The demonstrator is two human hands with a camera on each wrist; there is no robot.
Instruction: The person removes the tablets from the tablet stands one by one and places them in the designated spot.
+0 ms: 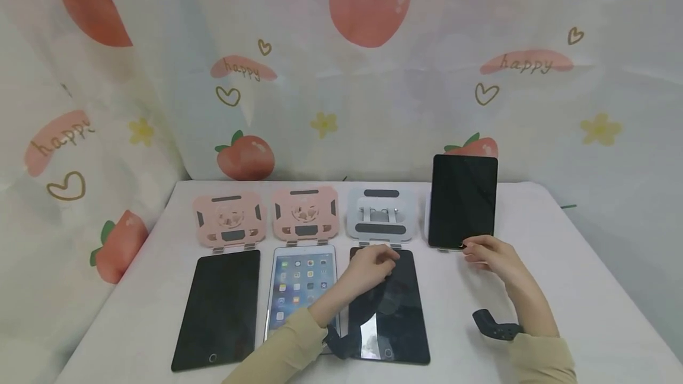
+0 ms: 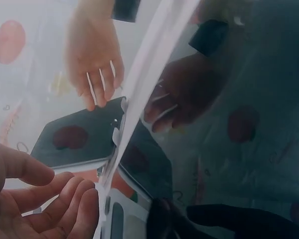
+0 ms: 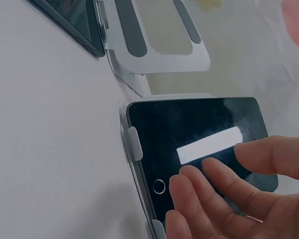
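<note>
A black tablet (image 1: 463,200) stands upright, leaning on a pale stand at the back right. In the right wrist view the stand's small lip hooks (image 3: 135,143) hold its home-button end. My right hand (image 1: 496,259) is at its lower right corner, the relaxed fingers overlapping the screen in the right wrist view and gripping nothing. My left hand (image 1: 373,268) hovers over the upper part of another black tablet (image 1: 408,325) lying on the table, its fingers loosely bent with nothing between them. Behind that tablet rises a whitish stand (image 1: 409,212) that carries no tablet.
Two pink stands (image 1: 256,209) with dark pads stand in the row to the left. In front of them lie a black tablet (image 1: 224,307) and a white tablet (image 1: 299,283) with its screen lit. A printed curtain (image 1: 384,105) hangs behind the white-covered table (image 1: 565,289).
</note>
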